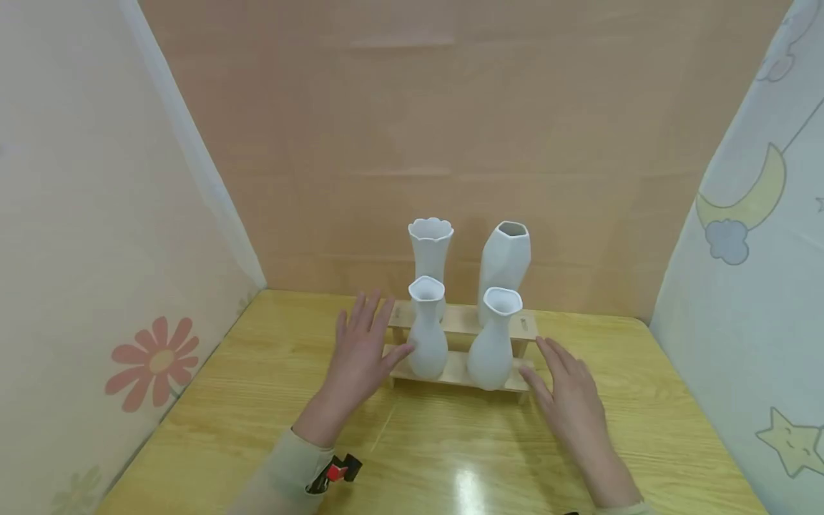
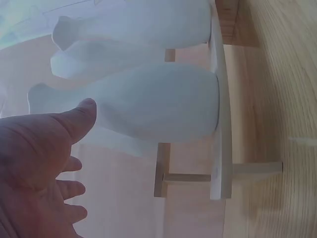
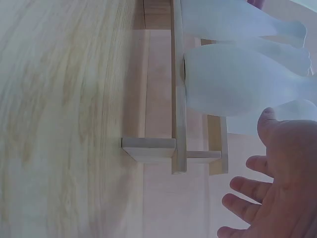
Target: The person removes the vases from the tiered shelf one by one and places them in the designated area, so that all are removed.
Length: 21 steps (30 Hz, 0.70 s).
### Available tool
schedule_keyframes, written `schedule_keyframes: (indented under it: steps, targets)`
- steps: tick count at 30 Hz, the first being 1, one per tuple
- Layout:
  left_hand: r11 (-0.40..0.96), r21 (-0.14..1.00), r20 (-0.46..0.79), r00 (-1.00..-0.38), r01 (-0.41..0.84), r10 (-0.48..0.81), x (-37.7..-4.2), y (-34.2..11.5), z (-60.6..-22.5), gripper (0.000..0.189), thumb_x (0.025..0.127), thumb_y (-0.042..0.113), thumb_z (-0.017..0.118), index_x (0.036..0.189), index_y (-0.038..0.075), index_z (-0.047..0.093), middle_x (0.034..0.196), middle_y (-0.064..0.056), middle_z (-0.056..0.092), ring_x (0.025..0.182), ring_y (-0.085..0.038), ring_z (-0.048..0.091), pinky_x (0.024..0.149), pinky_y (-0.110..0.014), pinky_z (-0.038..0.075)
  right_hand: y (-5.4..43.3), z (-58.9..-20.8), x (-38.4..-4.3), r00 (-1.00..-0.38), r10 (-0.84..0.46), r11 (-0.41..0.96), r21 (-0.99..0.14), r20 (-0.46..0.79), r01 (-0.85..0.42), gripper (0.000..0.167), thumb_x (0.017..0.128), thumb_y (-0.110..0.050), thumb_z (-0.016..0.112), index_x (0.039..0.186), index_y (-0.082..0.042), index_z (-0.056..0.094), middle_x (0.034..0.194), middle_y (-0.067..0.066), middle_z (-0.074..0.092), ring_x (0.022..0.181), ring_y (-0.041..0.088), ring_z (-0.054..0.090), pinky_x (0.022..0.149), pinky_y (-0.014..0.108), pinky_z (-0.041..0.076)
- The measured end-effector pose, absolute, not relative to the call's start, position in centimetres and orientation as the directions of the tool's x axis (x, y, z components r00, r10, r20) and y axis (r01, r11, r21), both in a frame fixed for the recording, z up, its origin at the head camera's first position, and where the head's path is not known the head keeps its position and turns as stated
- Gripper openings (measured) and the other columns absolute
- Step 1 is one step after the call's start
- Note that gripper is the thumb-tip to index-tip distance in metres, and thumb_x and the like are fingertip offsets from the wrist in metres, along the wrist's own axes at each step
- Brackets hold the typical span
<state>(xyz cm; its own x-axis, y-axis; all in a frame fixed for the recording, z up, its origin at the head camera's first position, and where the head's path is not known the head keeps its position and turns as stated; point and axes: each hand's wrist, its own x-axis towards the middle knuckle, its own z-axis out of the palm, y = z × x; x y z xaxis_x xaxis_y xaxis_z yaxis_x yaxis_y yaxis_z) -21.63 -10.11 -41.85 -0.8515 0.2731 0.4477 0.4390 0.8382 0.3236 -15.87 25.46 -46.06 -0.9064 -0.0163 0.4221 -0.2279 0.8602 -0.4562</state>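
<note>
A two-step wooden rack (image 1: 460, 368) stands on the table and bears several white vases. On its lower step are a front left vase (image 1: 428, 343) and a front right vase (image 1: 491, 354), both round-bellied with narrow necks. Behind them, on the upper step, rise a scallop-rimmed vase (image 1: 430, 250) and a faceted vase (image 1: 505, 261). My left hand (image 1: 363, 354) is spread at the rack's left end, its thumb close to the front left vase; whether they touch I cannot tell. My right hand (image 1: 573, 397) is at the right end, fingers extended, holding nothing.
The rack sits on a light wood-grain table (image 1: 438, 458) near its back edge. An orange-brown backdrop (image 1: 444, 143) hangs behind. Pale patterned panels flank the table, with a flower (image 1: 157, 363) on the left and a moon (image 1: 749, 200) on the right.
</note>
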Motion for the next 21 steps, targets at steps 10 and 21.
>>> schedule_keyframes:
  steps: [10,21]
  targets:
    - [0.753,0.458,0.437,-0.858,0.472,0.271,-21.5,-9.3,-41.5,0.090,0.101,0.045,0.081,0.170,0.005,0.039,0.176,-0.021,0.034,0.166,-0.044,0.020,0.129,-0.074,0.015,25.5,-46.7,-16.0,-0.957,0.018,0.719,-0.669,0.291,-0.190,0.065,0.117,-0.043,0.055,0.168,-0.006,0.041,0.170,0.030,0.038,0.154,0.060,0.032,0.112,0.087,0.031]
    - [0.591,0.665,0.423,-0.883,0.456,0.206,-21.7,-7.8,-40.6,0.083,0.103,0.035,0.082,0.170,0.013,0.039,0.170,-0.013,0.045,0.159,-0.043,0.035,0.127,-0.070,0.027,26.4,-47.8,-16.7,-0.976,0.042,0.576,-0.803,0.215,-0.152,0.062,0.118,-0.040,0.055,0.168,-0.006,0.043,0.169,0.028,0.037,0.151,0.051,0.040,0.120,0.072,0.037]
